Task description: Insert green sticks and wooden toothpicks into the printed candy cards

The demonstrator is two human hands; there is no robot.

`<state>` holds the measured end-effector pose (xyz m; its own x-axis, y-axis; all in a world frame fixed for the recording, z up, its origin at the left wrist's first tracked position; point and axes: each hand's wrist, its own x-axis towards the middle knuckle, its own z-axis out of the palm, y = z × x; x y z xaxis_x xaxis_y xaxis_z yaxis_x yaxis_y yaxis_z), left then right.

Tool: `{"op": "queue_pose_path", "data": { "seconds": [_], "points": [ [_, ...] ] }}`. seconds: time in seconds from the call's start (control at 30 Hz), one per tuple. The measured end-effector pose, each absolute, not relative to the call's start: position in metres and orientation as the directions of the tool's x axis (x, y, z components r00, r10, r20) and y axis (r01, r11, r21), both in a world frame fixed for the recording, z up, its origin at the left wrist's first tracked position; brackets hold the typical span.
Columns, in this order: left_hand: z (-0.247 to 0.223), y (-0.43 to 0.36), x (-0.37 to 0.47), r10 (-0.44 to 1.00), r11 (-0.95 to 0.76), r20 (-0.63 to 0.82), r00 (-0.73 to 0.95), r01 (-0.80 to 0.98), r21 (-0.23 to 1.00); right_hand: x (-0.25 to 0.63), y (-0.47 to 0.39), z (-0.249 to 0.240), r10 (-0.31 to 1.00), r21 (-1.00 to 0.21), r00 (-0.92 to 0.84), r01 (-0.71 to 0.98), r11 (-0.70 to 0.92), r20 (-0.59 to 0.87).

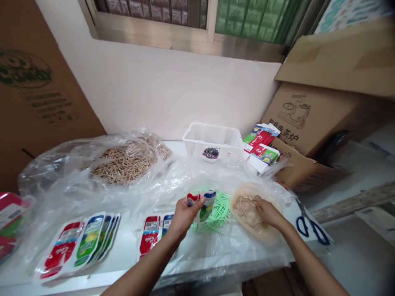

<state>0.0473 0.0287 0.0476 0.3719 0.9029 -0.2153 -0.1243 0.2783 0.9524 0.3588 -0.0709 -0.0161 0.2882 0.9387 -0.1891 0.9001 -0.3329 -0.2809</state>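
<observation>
My left hand (187, 216) is closed on a small printed pouch (207, 205) with a red part and a blue-green part, raised above the table. Below and behind it lies a loose heap of light green sticks (220, 211). My right hand (268, 211) reaches into a pale shallow bowl (239, 230), its fingers pinched together on brown sticks (246, 205); how many they grip is hidden. Under my left forearm a red and blue cola pouch (150, 236) lies flat, partly covered.
Overlapping cola and lemon pouches (89, 242) lie at the left front. A clear bag (61, 158) holds a pile of brown sticks (126, 164). At the back stand a white basket (212, 142) and folded printed cards (262, 144). Scissors (313, 228) and cardboard boxes (308, 115) are right.
</observation>
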Motion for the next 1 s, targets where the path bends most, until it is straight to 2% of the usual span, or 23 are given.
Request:
{"op": "queue_pose_path", "data": {
  "seconds": [0.2,0.3,0.47,0.53,0.6,0.67,0.73,0.77,0.87,1.0],
  "points": [
    [0.046,0.045,0.105,0.942,0.162,-0.096,0.321,-0.184,0.969,0.356,-0.081,-0.009,0.975,-0.488,0.211,0.845,-0.219,-0.072],
    [0.042,0.049,0.143,0.949,0.109,-0.045,0.313,-0.192,0.975,0.349,-0.085,-0.001,0.984,-0.542,0.168,0.822,-0.174,-0.06],
    [0.028,0.034,0.207,0.945,0.03,0.034,0.326,-0.189,0.981,0.323,-0.079,0.023,0.996,-0.522,0.087,0.849,-0.079,-0.009],
    [0.024,0.025,0.226,0.939,0.012,0.055,0.341,-0.193,0.981,0.314,-0.074,0.031,0.998,-0.609,0.042,0.793,0.001,0.056],
    [0.021,0.018,0.236,0.939,0.009,0.061,0.338,-0.202,0.979,0.31,-0.069,0.034,0.989,-0.815,0.088,0.578,0.048,0.121],
    [0.02,0.016,0.239,0.948,0.018,0.053,0.313,-0.22,0.975,0.31,-0.066,0.032,0.953,-0.981,0.277,0.178,0.072,0.12],
    [0.019,0.017,0.238,0.961,0.027,0.041,0.273,-0.241,0.97,0.31,-0.061,0.027,0.886,-0.975,0.461,-0.171,0.139,0.045],
    [0.019,0.016,0.238,0.967,0.032,0.034,0.252,-0.255,0.966,0.309,-0.057,0.025,0.852,-0.947,0.524,-0.263,0.184,0.02],
    [0.018,0.011,0.239,0.975,0.111,-0.033,0.22,-0.352,0.929,0.295,-0.044,0.019,0.786,-0.887,0.619,-0.365,0.283,-0.004],
    [0.02,0.003,0.238,0.95,0.263,-0.127,0.286,-0.508,0.82,0.267,-0.035,0.022,0.763,-0.832,0.644,-0.452,0.323,-0.054]
  ]
}}
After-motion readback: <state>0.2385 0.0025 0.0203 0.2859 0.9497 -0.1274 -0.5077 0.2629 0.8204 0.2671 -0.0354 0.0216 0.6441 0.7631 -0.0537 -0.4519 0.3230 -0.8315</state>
